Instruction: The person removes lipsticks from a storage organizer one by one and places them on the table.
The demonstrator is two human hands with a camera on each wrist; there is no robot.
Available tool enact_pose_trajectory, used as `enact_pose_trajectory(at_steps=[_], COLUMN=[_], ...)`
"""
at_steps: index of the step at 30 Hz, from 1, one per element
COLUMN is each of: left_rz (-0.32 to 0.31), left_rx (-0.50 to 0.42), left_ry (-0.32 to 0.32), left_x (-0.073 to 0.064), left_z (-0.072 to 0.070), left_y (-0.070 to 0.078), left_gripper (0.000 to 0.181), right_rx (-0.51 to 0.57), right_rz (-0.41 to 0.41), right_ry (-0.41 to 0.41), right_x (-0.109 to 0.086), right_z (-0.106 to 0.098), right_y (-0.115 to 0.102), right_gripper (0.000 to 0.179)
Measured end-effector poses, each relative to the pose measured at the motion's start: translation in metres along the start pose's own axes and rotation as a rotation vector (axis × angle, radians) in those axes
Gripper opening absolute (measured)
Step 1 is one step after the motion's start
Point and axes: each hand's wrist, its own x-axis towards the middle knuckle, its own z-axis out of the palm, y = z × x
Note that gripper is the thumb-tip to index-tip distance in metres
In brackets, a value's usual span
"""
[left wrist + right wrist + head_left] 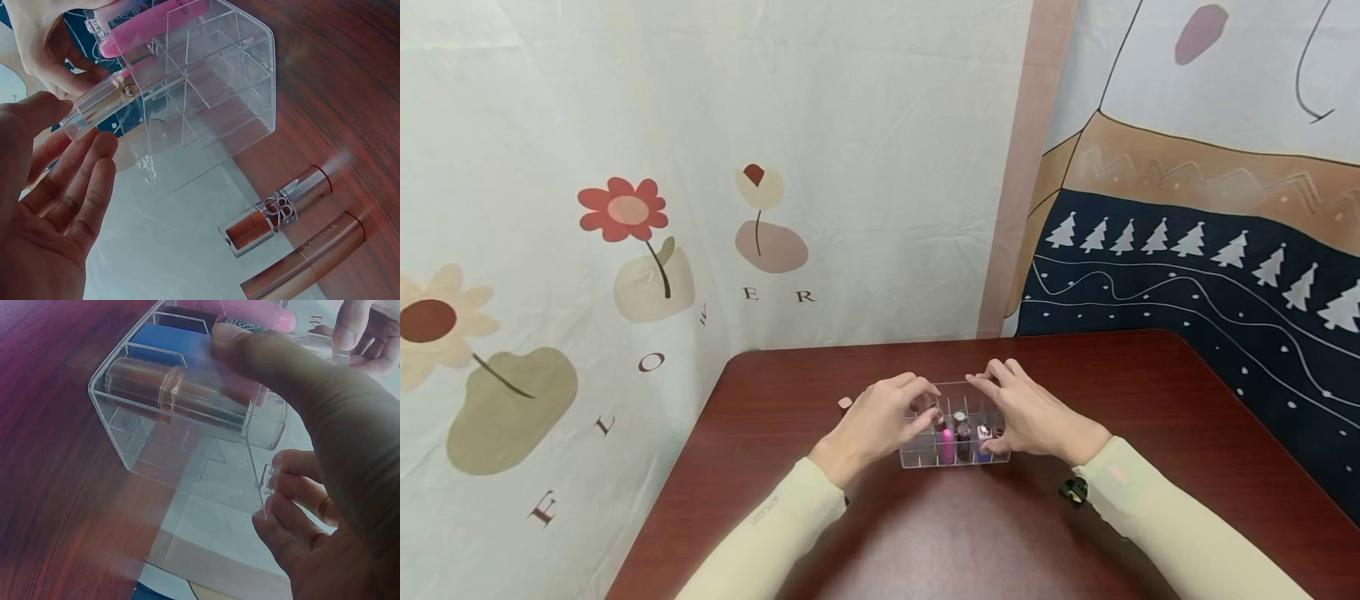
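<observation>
A clear plastic cosmetics organizer with square compartments stands on the table between both hands. My left hand pinches a clear lip gloss tube between thumb and fingers, its inner end at the organizer's open top. The right hand grips the organizer's right side, thumb across the tubes in front and fingertips at the back edge. Inside it stand a pink tube, a dark tube, a blue tube and a clear-cased brownish tube. Several compartments on the left hold nothing.
Left of the organizer, a silver-and-brown lip gloss and a bronze MISSHA lipstick stand side by side on the red-brown table. A small black object shows beside the right sleeve. Printed curtains hang behind.
</observation>
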Motion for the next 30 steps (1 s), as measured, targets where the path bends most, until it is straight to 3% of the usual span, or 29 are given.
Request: enact_pose_trajectory(at_steps=[9,16,22,30], left_rz=[0.06,0.026,0.066,0.061], left_rx=[0.062,0.065,0.05,0.045], left_ry=[0.129,0.159,0.233,0.266], left_x=[-0.005,-0.011,-0.015,-0.023], left_z=[-0.005,-0.01,-0.015,-0.023], left_y=[-0.001,-0.003,-0.006,-0.013], left_gripper=[0.021,0.019,0.021,0.022], right_rx=[0.002,0.018,0.007,0.02], right_rz=[0.006,0.01,0.006,0.001], right_ry=[0.007,0.007,0.02,0.03], right_x=[0.001,0.0,-0.002,-0.001], right_z=[0.001,0.003,0.004,0.004], right_y=[0.001,0.001,0.002,0.002], right_gripper=[0.106,0.106,0.106,0.106])
